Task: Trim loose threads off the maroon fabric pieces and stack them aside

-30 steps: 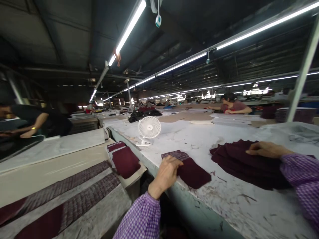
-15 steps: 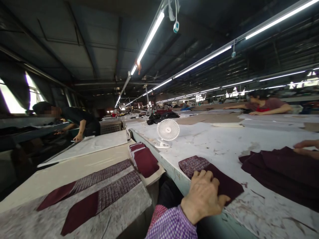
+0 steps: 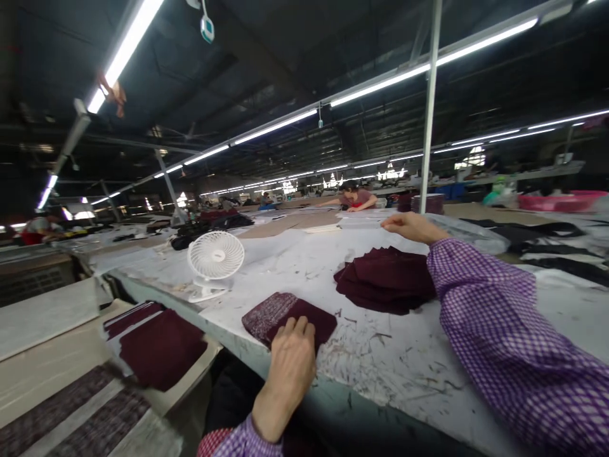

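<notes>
My left hand [image 3: 291, 358] rests on a small stack of cut fabric pieces [image 3: 320, 318], plain maroon at one end and mottled knit at the other, near the table's edge. Its fingers are curled over the maroon end; the thumb is hidden. Raised above the table, my right hand [image 3: 410, 227] has its fingers bent together in a pinch. Whatever may be between those fingertips does not show. Below and left of it lies a fanned pile of dark maroon fabric pieces [image 3: 383, 279], apart from the hand.
A white clip fan [image 3: 216, 255] stands on the white-covered table [image 3: 271, 257]. Left of the table, a lower surface [image 3: 47, 352] carries maroon pieces [image 3: 159, 349] and mottled knit strips [image 3: 59, 400]. A metal pole [image 3: 431, 108] rises at the right; another person [image 3: 356, 198] leans over farther back.
The view has turned right. My right hand has lifted off the maroon pile, its fingers drawn together. My left hand stays on the fabric stack, its thumb no longer showing.
</notes>
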`<state>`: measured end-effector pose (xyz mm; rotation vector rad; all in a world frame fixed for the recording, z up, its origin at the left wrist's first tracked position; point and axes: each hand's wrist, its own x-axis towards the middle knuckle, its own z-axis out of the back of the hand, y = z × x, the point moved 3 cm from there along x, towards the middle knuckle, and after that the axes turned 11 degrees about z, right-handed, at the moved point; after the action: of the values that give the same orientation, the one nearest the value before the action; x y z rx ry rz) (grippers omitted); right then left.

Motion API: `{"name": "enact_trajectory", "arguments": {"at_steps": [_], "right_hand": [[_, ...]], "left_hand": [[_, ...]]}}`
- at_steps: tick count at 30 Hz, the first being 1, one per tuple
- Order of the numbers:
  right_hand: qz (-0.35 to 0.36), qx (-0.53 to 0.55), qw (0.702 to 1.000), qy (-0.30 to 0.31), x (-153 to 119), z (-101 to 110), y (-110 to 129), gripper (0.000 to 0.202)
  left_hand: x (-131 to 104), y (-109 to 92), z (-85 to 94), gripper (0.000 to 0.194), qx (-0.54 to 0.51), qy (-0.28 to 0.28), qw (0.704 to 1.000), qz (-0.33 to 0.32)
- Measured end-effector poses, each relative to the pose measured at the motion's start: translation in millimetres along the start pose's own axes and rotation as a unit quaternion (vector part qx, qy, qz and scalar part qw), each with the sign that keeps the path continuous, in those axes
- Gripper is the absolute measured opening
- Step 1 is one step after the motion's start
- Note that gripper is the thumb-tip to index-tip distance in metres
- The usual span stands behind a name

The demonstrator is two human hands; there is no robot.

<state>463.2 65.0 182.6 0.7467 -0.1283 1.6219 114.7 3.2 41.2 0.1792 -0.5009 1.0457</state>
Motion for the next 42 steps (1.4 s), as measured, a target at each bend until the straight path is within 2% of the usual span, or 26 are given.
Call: {"name": "enact_trajectory", "arguments": {"at_steps": [3, 6, 8, 11, 12, 14, 17, 19, 20, 23, 27, 28, 31, 34, 36, 37, 39, 41, 42], "right_hand": [[-0.041, -0.023, 0.999, -0.007, -7, 14, -22, 0.031], [-0.016, 0.022, 0.999, 0.024, -7, 14, -18, 0.032], [0.039, 0.090, 0.992, 0.083, -7, 4, 9, 0.037], [0.163, 0.176, 0.950, 0.201, -14, -23, 79, 0.038], [0.208, 0.184, 0.934, 0.225, -19, -35, 105, 0.037], [0.280, 0.173, 0.909, 0.255, -31, -61, 151, 0.034], [0.390, 0.086, 0.901, 0.170, -52, -94, 197, 0.038], [0.465, 0.036, 0.875, 0.127, -65, -111, 212, 0.049], [0.489, 0.018, 0.864, 0.119, -69, -118, 214, 0.047], [0.503, -0.026, 0.856, 0.114, -73, -133, 211, 0.019], [0.514, -0.032, 0.852, 0.096, -69, -141, 205, 0.025], [0.519, -0.029, 0.849, 0.092, -68, -142, 204, 0.024], [0.507, -0.054, 0.857, 0.074, -61, -143, 194, 0.024], [0.435, -0.093, 0.896, 0.013, -49, -137, 181, 0.025], [0.399, -0.069, 0.914, -0.010, -46, -133, 177, 0.025], [0.401, -0.043, 0.915, 0.004, -47, -133, 178, 0.025], [0.428, 0.004, 0.901, 0.077, -53, -141, 182, 0.029], [0.446, 0.021, 0.881, 0.153, -62, -154, 185, 0.029], [0.446, 0.019, 0.878, 0.173, -66, -162, 184, 0.027]], "left_hand": [[-2, 9, 3.3, 0.020, -0.087, -0.012, 0.996, 0.011], [-3, 27, 8.0, 0.013, -0.247, -0.003, 0.964, 0.094], [-3, 41, 7.8, 0.010, -0.365, 0.015, 0.914, 0.174], [-3, 53, 3.3, 0.013, -0.510, 0.043, 0.820, 0.256], [-2, 55, 1.9, 0.014, -0.539, 0.043, 0.798, 0.267], [-1, 57, -0.1, 0.014, -0.568, 0.030, 0.774, 0.277], [-2, 57, -1.9, 0.011, -0.571, 0.026, 0.774, 0.272], [-3, 55, 0.7, 0.010, -0.550, 0.030, 0.798, 0.244], [-4, 52, 3.6, 0.012, -0.530, 0.029, 0.816, 0.226], [-7, 43, 15.8, 0.022, -0.436, 0.022, 0.878, 0.196], [-2, 28, 24.4, 0.050, -0.289, 0.039, 0.940, 0.178], [0, 27, 23.3, 0.050, -0.255, 0.045, 0.949, 0.178], [8, 28, 15.8, 0.023, -0.171, 0.045, 0.964, 0.200], [13, 34, 8.6, 0.019, -0.169, 0.016, 0.960, 0.220], [13, 38, 5.0, 0.022, -0.213, -0.017, 0.948, 0.237], [12, 41, 3.2, 0.023, -0.245, -0.038, 0.937, 0.245], [11, 49, -0.7, 0.025, -0.321, -0.081, 0.908, 0.259], [10, 61, -4.1, 0.026, -0.416, -0.125, 0.859, 0.273], [9, 69, -4.9, 0.026, -0.470, -0.149, 0.823, 0.283]]}}
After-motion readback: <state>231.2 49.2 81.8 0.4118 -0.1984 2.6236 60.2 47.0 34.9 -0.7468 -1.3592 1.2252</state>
